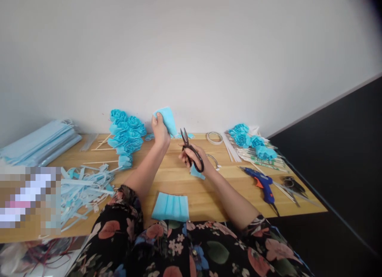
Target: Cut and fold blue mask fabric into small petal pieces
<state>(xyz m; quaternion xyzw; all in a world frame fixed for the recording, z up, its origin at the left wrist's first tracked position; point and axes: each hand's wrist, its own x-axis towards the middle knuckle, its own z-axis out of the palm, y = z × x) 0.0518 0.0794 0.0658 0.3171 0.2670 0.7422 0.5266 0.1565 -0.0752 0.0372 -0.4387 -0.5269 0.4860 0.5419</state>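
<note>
A folded piece of blue mask fabric (167, 119) is pinched in my left hand (160, 130), raised in front of the wall. My right hand (193, 154) grips black-handled scissors (185, 138), blades pointing up and a little apart. The blades are beside the fabric, not touching it. Below my right hand a small blue fabric scrap (197, 173) lies on the table. A pleated blue mask piece (170, 206) rests at the front edge, close to my body.
Blue fabric flowers on sticks (127, 132) lie left of centre, more flowers (250, 141) at right. Cut strips (83, 189) and stacked masks (38, 144) cover the left side. A blue glue gun (262, 183), a tape roll (214, 138) and black-handled tool (294, 185) sit at right.
</note>
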